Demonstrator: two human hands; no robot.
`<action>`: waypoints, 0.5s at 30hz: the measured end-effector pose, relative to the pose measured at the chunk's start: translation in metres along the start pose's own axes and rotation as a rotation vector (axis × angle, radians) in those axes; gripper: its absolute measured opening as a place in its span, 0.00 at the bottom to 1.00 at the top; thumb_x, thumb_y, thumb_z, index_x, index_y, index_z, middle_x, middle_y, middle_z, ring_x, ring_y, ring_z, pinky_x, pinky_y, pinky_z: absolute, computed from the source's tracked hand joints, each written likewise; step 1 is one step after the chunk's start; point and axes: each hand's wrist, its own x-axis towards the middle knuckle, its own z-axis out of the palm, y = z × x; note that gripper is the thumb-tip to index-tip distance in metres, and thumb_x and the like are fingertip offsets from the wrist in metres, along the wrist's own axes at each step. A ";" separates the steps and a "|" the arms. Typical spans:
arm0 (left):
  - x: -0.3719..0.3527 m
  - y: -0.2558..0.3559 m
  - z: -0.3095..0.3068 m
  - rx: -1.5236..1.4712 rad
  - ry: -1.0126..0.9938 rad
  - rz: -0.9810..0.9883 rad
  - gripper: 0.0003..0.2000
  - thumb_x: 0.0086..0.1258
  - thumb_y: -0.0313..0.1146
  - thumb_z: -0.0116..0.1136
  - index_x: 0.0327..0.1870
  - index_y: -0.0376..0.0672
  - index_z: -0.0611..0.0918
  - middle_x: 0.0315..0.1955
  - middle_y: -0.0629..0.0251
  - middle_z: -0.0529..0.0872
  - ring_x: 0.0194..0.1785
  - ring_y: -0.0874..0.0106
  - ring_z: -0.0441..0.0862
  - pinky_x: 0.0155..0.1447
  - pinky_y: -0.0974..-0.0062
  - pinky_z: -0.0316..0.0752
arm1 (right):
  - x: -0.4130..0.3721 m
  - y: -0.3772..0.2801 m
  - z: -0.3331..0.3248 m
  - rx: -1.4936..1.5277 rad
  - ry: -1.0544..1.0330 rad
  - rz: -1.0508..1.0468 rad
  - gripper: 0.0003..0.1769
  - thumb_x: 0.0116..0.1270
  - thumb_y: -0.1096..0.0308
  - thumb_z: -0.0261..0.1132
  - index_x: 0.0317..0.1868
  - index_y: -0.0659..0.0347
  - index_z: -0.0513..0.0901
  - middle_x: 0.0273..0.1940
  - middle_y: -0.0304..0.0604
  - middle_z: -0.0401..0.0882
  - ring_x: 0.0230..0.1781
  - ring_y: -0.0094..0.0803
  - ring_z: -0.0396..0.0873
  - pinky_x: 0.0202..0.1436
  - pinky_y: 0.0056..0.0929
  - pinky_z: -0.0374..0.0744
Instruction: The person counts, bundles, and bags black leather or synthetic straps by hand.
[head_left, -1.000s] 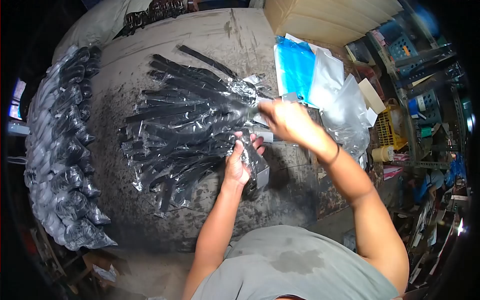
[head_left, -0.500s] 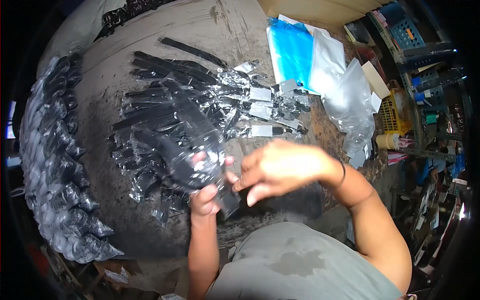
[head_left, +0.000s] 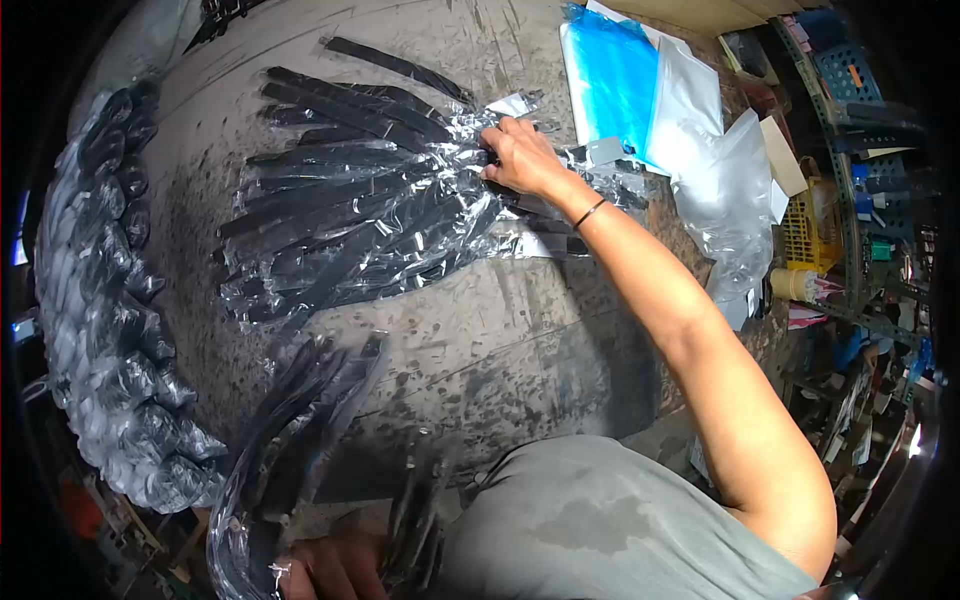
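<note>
In the head view, the pile of black strips (head_left: 330, 205) in clear plastic sleeves lies fanned across the counter (head_left: 480, 340), dark ends spread to the left and shiny sleeve ends gathered toward the right. The person's right hand (head_left: 520, 155) reaches over that gathered end, fingertips bent down and touching the sleeves. Whether its grip has closed on one of them cannot be told, as the hand covers the spot. A thin dark wristband (head_left: 590, 213) circles the wrist. Whitish labels (head_left: 538, 245) show among the sleeve ends, just below the right hand.

The left hand (head_left: 335, 568) is low at the bottom edge, in shadow and partly cut off. Its grip is clenched around a bunch of sleeved strips (head_left: 265, 460), whose upper part arches over the near side of the counter, apart from the pile.

Along the left side of the counter runs a long row of plastic-wrapped bundles (head_left: 105, 330). At the far right lie blue plastic bags (head_left: 612, 85), with clear plastic bags (head_left: 725, 190) beside and partly over them. Beyond these are a yellow basket (head_left: 800, 230) and a beige roll (head_left: 793, 285).
</note>
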 end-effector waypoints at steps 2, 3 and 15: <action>-0.001 0.004 0.013 0.064 0.082 -0.073 0.19 0.58 0.26 0.67 0.51 0.33 0.78 0.55 0.57 0.74 0.48 0.60 0.81 0.49 0.65 0.85 | 0.000 -0.002 0.002 0.000 0.003 -0.025 0.20 0.53 0.64 0.69 0.46 0.59 0.75 0.46 0.52 0.74 0.50 0.51 0.71 0.52 0.47 0.71; -0.004 0.006 0.021 0.131 0.164 -0.147 0.19 0.57 0.25 0.68 0.50 0.33 0.79 0.54 0.58 0.75 0.48 0.61 0.81 0.50 0.65 0.85 | 0.001 -0.006 -0.002 0.002 0.005 -0.051 0.19 0.53 0.65 0.68 0.44 0.59 0.75 0.46 0.52 0.75 0.49 0.51 0.73 0.50 0.47 0.72; -0.022 -0.108 -0.009 0.104 0.560 -0.336 0.26 0.69 0.37 0.58 0.65 0.59 0.62 0.62 0.54 0.62 0.50 0.64 0.73 0.49 0.63 0.80 | -0.030 -0.147 -0.141 -0.240 0.558 -0.515 0.02 0.40 0.62 0.68 0.19 0.46 0.84 0.18 0.34 0.80 0.23 0.32 0.82 0.17 0.36 0.72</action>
